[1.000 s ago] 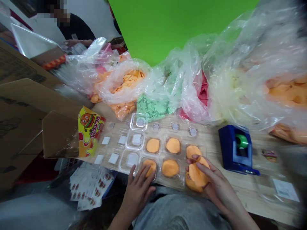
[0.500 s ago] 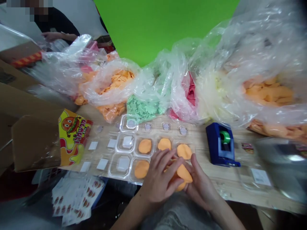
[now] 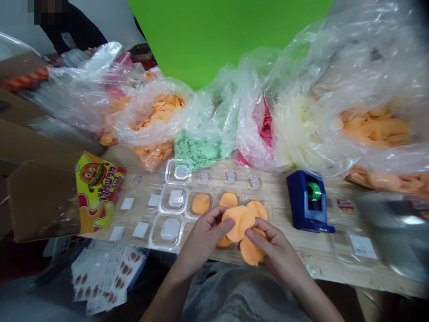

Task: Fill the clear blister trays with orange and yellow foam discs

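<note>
My left hand [image 3: 209,232] pinches a flat orange disc [image 3: 238,223] between thumb and fingers. My right hand [image 3: 273,243] grips more orange discs [image 3: 251,250], fanned out below and overlapping the first. Both hands are raised over the front row of clear plastic trays. Behind them, single orange discs lie in trays, one at the left [image 3: 201,204], one in the middle [image 3: 229,200] and one at the right [image 3: 257,209]. Two clear trays to the left [image 3: 176,198] [image 3: 166,229] show white labels and no disc.
Along the back stand plastic bags of orange [image 3: 167,109], green [image 3: 201,150], pink [image 3: 265,123] and yellow pieces. A blue tape dispenser [image 3: 306,201] is at the right, a burger-print carton [image 3: 98,192] at the left. A person in black [image 3: 75,27] is at upper left.
My hands have moved apart, and the orange discs between them are now spread out and show more fully. The view has shifted slightly.
</note>
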`<state>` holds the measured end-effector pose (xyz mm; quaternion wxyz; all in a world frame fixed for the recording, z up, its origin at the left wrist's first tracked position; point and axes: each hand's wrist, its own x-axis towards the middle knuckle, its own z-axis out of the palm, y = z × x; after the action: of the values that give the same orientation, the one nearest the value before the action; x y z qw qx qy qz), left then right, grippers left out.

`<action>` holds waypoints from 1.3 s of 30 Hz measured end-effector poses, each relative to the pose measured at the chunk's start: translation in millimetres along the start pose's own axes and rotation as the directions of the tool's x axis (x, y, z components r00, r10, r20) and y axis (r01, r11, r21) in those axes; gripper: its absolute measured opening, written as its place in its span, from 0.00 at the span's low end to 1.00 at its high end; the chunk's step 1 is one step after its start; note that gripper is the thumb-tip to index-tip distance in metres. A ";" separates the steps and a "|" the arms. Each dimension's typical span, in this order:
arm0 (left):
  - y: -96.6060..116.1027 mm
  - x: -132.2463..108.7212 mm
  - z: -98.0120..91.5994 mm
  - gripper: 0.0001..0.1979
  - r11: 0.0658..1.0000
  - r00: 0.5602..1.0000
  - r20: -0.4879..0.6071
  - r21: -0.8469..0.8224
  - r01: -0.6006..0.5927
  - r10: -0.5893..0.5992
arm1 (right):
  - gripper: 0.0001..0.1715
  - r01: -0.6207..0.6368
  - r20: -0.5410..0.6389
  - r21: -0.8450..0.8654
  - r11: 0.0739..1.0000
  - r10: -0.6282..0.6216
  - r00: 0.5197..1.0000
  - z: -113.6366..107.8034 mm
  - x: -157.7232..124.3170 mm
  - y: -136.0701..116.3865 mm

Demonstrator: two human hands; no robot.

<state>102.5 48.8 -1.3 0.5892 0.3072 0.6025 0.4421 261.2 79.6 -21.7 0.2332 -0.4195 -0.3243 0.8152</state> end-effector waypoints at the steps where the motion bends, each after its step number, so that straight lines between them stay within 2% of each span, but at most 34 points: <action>1: -0.9 -1.2 -0.5 0.13 1.000 1.000 0.017 0.015 0.003 -0.004 | 0.14 -0.001 0.002 -0.006 1.000 0.001 1.000 -0.2 0.8 0.5; 3: -4.4 -2.9 -4.6 0.14 0.998 1.000 -0.003 0.066 -0.009 0.009 | 0.13 0.013 -0.008 -0.056 0.998 -0.014 1.000 -1.3 2.7 1.5; 5: -9.6 -2.5 -17.0 0.16 0.989 0.991 -0.120 0.138 -0.045 0.062 | 0.12 0.048 -0.032 -0.140 0.989 -0.053 0.998 -3.6 4.9 3.2; 6: -12.5 -1.3 -27.3 0.16 0.981 0.972 -0.210 0.183 -0.068 0.106 | 0.12 0.065 -0.042 -0.175 0.983 -0.073 0.996 -5.3 5.9 4.5; 7: -15.5 0.4 -40.0 0.17 0.966 0.936 -0.313 0.243 -0.088 0.164 | 0.12 0.077 -0.051 -0.198 0.977 -0.088 0.995 -7.1 6.9 6.0; 9: -22.0 5.1 -69.6 0.16 0.912 0.810 -0.498 0.398 -0.103 0.309 | 0.12 0.073 -0.065 -0.218 0.973 -0.089 0.994 -10.7 8.2 9.6; 10: -25.7 8.0 -84.4 0.15 0.871 0.739 -0.552 0.483 -0.092 0.385 | 0.12 0.066 -0.070 -0.220 0.973 -0.083 0.994 -12.3 8.7 11.3; 11: -29.9 11.2 -97.7 0.15 0.822 0.691 -0.566 0.565 -0.073 0.450 | 0.12 0.061 -0.071 -0.220 0.974 -0.079 0.994 -13.6 9.0 12.8; 12: -34.4 14.5 -108.7 0.13 0.767 0.675 -0.544 0.639 -0.053 0.499 | 0.12 0.057 -0.070 -0.218 0.974 -0.074 0.995 -14.5 9.3 13.9; 13: -39.3 17.6 -116.8 0.12 0.711 0.680 -0.505 0.702 -0.033 0.531 | 0.12 0.055 -0.067 -0.214 0.975 -0.071 0.995 -15.1 9.6 14.6; 15: -49.0 22.6 -124.2 0.09 0.603 0.725 -0.411 0.798 -0.008 0.553 | 0.12 0.048 -0.059 -0.204 0.978 -0.061 0.996 -15.3 10.1 14.6; 18: -60.3 24.1 -120.9 0.12 0.480 0.763 -0.322 0.877 0.018 0.561 | 0.12 0.048 -0.054 -0.208 0.977 -0.061 0.997 -14.8 10.5 12.7; 21: -67.0 22.1 -116.3 0.17 0.412 0.787 -0.268 0.911 0.019 0.556 | 0.12 0.046 -0.055 -0.218 0.975 -0.059 0.997 -15.1 10.4 11.8; 23: -69.1 22.2 -116.5 0.17 0.407 0.806 -0.251 0.913 0.013 0.537 | 0.13 0.026 -0.070 -0.192 0.981 -0.040 0.997 -15.3 10.2 12.2; 26: -66.4 23.7 -115.5 0.16 0.461 0.812 -0.280 0.887 0.016 0.512 | 0.15 -0.034 -0.111 -0.052 0.998 0.028 0.993 -12.7 9.9 10.8; 29: -54.2 19.4 -98.5 0.17 0.576 0.825 -0.309 0.817 -0.025 0.474 | 0.19 -0.068 -0.078 0.203 0.977 0.085 0.993 -5.2 9.9 4.6; 32: -36.5 6.3 -61.7 0.18 0.719 0.909 -0.209 0.683 -0.128 0.360 | 0.19 -0.042 -0.015 0.398 0.916 0.052 0.999 4.2 10.2 -2.7; 34: -27.1 -2.1 -34.4 0.19 0.825 0.964 -0.087 0.541 -0.167 0.252 | 0.16 -0.024 0.017 0.422 0.906 0.019 1.000 9.5 10.0 -4.5; 36: -23.2 -5.9 -13.7 0.23 0.955 0.994 -0.012 0.278 -0.103 0.111 | 0.18 0.003 0.038 0.365 0.931 -0.019 0.999 12.5 9.6 -2.5; 38: -24.8 -6.1 -6.3 0.23 0.997 0.999 -0.034 0.071 -0.003 0.006 | 0.22 0.059 0.049 0.242 0.968 -0.073 0.996 12.4 10.0 2.6; 39: -26.8 -6.4 -8.7 0.21 0.999 0.996 -0.089 0.031 0.025 -0.022 | 0.23 0.093 0.049 0.181 0.979 -0.104 0.993 11.0 10.7 5.6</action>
<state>98.8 30.3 -23.2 0.5621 0.2894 0.6386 0.4387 245.7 79.1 -26.6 0.3002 -0.3564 -0.2770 0.8403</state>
